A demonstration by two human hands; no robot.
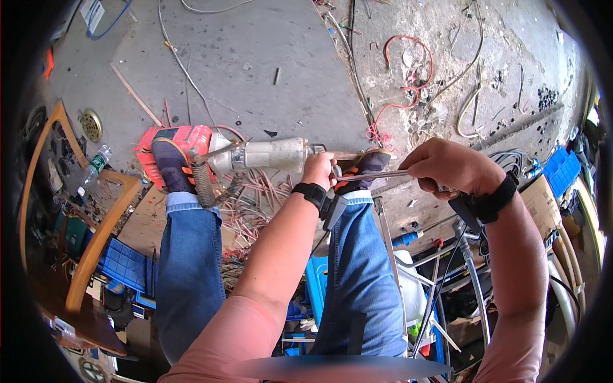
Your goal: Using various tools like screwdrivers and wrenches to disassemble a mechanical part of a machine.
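A large power tool with a red housing and a grey metal barrel lies on the floor. It looks like a demolition hammer. My left shoe rests on the red housing, and my right shoe is by the tool's front end. My left hand is closed at the barrel's tip, around the near end of a slim metal bar that resembles a wrench. The far end of this bar is inside my closed right hand. My fingers hide both of its ends.
A coil spring hangs beside the housing. Tangled wires lie behind the barrel. A wooden chair frame and a plastic bottle are at left. At right stand a blue crate and a cardboard box. A red cord lies ahead.
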